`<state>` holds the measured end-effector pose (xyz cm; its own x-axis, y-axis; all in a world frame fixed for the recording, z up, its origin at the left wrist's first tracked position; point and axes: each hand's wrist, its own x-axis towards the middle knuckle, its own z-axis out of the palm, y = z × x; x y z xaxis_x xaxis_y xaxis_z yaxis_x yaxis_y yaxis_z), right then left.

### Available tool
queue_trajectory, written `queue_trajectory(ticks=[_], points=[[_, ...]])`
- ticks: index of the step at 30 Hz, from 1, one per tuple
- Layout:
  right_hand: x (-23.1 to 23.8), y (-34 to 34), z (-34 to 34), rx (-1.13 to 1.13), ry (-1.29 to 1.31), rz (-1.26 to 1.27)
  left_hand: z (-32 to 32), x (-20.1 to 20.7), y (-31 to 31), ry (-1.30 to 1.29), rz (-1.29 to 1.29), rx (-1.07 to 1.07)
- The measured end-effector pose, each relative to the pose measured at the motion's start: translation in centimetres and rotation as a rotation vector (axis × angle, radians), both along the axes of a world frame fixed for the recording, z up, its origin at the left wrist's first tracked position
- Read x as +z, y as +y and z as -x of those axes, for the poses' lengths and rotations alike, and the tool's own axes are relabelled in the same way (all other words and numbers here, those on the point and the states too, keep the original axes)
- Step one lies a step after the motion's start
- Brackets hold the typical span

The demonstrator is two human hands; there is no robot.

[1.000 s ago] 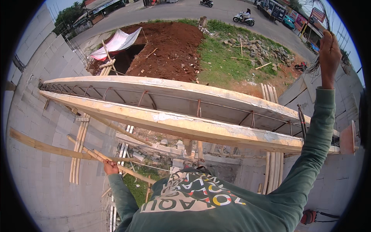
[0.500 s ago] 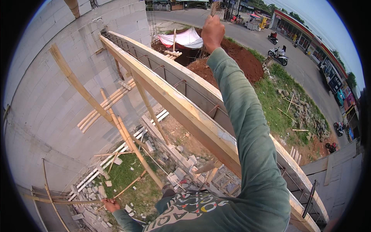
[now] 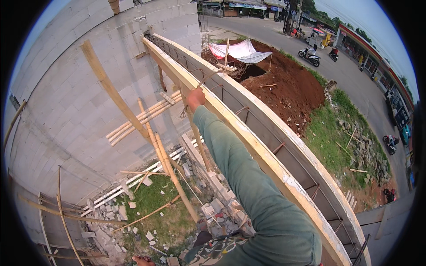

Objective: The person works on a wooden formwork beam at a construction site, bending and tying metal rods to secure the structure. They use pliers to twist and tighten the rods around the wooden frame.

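Note:
My right hand (image 3: 195, 98) is closed on a bundle of thin tie wire (image 3: 183, 112), whose loose strands stick out on both sides of the fist. The fist rests at the near board (image 3: 242, 126) of a long wooden formwork beam. Some strands reach over the board's top edge toward the trough. Inside the trough, steel rebar with stirrups (image 3: 242, 110) runs between the near board and the far board (image 3: 284, 124). At the lower edge, only part of my left hand (image 3: 144, 260) shows; its grip is unclear.
A tall block wall (image 3: 66, 102) rises at the left, with bamboo poles (image 3: 113, 97) leaning by it. Far below lie broken blocks (image 3: 122, 213) and grass. Beyond the beam are a red soil mound (image 3: 288, 97), a white sheet (image 3: 248, 52) and a road with motorbikes (image 3: 309, 56).
My right arm has come down from its raised position, bringing the tie wire to the near formwork board. My left hand has dropped toward the lower edge. The whole view has shifted slightly.

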<state>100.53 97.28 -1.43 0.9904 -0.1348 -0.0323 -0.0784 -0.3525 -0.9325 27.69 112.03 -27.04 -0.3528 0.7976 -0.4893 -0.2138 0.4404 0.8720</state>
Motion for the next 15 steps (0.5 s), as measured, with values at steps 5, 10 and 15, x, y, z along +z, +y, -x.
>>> queue_trajectory(ticks=[5,10,15], points=[[-6.6,1.3,-4.3,0.164,0.046,-0.025,-1.8,1.6,-0.3,-0.011,-0.078,-0.112],[-9.2,3.4,-5.9,-0.117,0.209,-0.652,-5.1,4.0,-1.6,-0.203,-0.168,-0.347],[-7.4,1.5,-2.4,0.05,0.099,-0.768,-8.4,5.8,-3.3,-0.325,-0.163,-0.39]])
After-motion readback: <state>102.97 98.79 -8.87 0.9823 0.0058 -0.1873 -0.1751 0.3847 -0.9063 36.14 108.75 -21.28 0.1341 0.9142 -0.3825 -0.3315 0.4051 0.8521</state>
